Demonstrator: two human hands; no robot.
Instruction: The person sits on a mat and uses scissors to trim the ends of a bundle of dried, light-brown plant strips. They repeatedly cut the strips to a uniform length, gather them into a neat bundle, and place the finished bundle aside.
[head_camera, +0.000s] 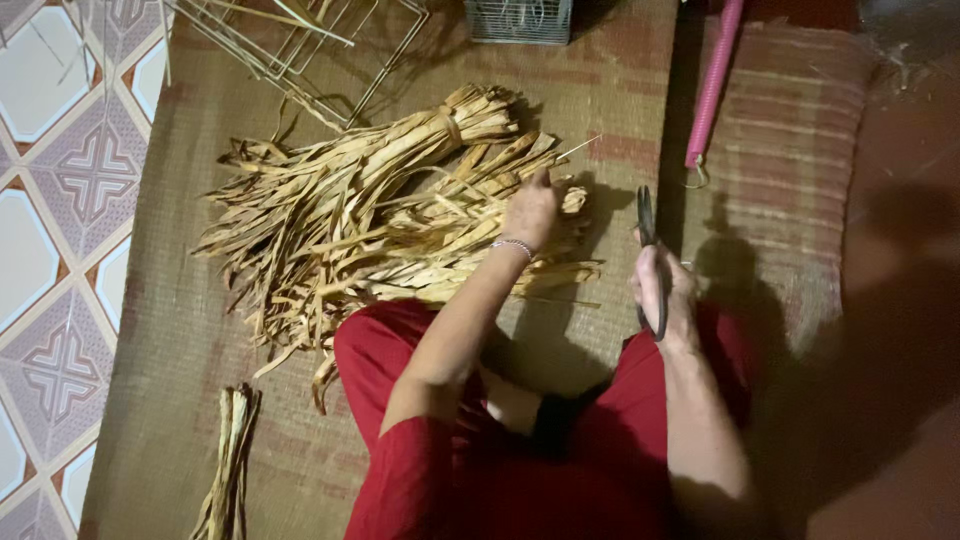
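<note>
A strip in the pile of dried leaf strips (380, 215) is pinched by the left hand (532, 208), while dark scissors (648, 255) are gripped closed in the right hand (665, 290), just beside. Most strips seem untrimmed; only a small bundle (228, 460) is laid aside, well left of the hands, on the woven mat (180, 330).

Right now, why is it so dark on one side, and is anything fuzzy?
Head view: light falls from the left, so a big shadow darkens the mat on the right; the strips are lit but soft in detail; the right hand with scissors looks slightly blurred.
</note>
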